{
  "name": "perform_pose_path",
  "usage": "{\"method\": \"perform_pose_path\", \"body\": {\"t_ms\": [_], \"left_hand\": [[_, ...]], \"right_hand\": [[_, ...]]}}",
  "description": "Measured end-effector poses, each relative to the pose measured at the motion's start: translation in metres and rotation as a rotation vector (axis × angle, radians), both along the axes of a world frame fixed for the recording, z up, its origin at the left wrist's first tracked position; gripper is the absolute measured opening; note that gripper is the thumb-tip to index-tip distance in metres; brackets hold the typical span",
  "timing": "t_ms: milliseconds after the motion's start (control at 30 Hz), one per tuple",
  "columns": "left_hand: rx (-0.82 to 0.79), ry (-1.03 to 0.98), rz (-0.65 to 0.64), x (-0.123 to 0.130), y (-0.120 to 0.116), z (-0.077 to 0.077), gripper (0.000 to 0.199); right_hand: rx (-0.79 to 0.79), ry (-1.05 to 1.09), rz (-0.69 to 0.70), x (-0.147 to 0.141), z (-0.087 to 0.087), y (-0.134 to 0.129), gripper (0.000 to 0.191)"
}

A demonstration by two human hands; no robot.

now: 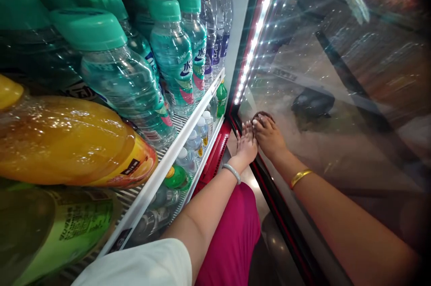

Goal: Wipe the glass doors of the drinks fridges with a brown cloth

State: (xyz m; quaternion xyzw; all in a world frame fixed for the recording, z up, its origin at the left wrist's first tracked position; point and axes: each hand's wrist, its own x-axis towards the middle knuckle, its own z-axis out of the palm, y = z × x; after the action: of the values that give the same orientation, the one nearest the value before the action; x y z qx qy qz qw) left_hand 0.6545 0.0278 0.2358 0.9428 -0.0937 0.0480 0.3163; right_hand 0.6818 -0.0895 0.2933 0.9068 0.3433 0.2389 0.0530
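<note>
My left hand [247, 146] reaches past the shelf to the dark door frame [269, 182]. Its fingers are stretched out and nothing shows in them; a pale bangle [232, 173] circles the wrist. Right beside it, my right hand [269, 135] lies against the glass door [313, 151] near that frame, fingers extended and slightly bent. A dark brownish patch [266, 115] shows behind its fingertips; whether it is a reflection or an object I cannot tell. A gold bracelet [301, 178] is on the right wrist.
Left of my arms, a fridge shelf with a white front rail [188, 131] holds several green-capped bottles [171, 52], blue-capped bottles [217, 16] and a large orange drink bottle [67, 142]. Smaller bottles [195, 142] stand on a lower shelf. A light strip [257, 30] edges the cabinet.
</note>
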Motion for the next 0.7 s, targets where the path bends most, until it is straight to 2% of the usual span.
{"method": "perform_pose_path", "body": {"t_ms": [100, 200, 267, 367, 433, 500, 600, 700], "left_hand": [[0.053, 0.062, -0.111, -0.042, -0.005, -0.014, 0.067], [0.094, 0.089, -0.203, -0.068, -0.014, -0.016, 0.068], [0.117, 0.105, -0.201, -0.067, -0.018, -0.010, 0.068], [0.152, 0.147, -0.148, -0.049, -0.016, -0.002, 0.066], [0.178, 0.183, -0.140, -0.040, -0.010, -0.001, 0.064], [0.202, 0.215, -0.168, -0.041, -0.005, -0.002, 0.055], [0.224, 0.261, -0.272, -0.063, -0.005, -0.002, 0.044], [0.219, 0.314, -0.400, -0.102, -0.018, 0.004, 0.045]], "right_hand": [[-0.029, -0.002, 0.046, -0.039, -0.028, -0.021, 0.036], [-0.044, -0.004, 0.058, -0.061, -0.031, -0.039, 0.027], [-0.048, 0.009, 0.052, -0.056, -0.026, -0.041, 0.023], [-0.049, 0.041, 0.047, -0.032, -0.026, -0.031, 0.027], [-0.049, 0.057, 0.051, -0.023, -0.036, -0.024, 0.028], [-0.056, 0.060, 0.054, -0.031, -0.051, -0.021, 0.035], [-0.072, 0.039, 0.042, -0.076, -0.066, -0.031, 0.039], [-0.083, 0.013, 0.001, -0.136, -0.060, -0.050, 0.028]]}}
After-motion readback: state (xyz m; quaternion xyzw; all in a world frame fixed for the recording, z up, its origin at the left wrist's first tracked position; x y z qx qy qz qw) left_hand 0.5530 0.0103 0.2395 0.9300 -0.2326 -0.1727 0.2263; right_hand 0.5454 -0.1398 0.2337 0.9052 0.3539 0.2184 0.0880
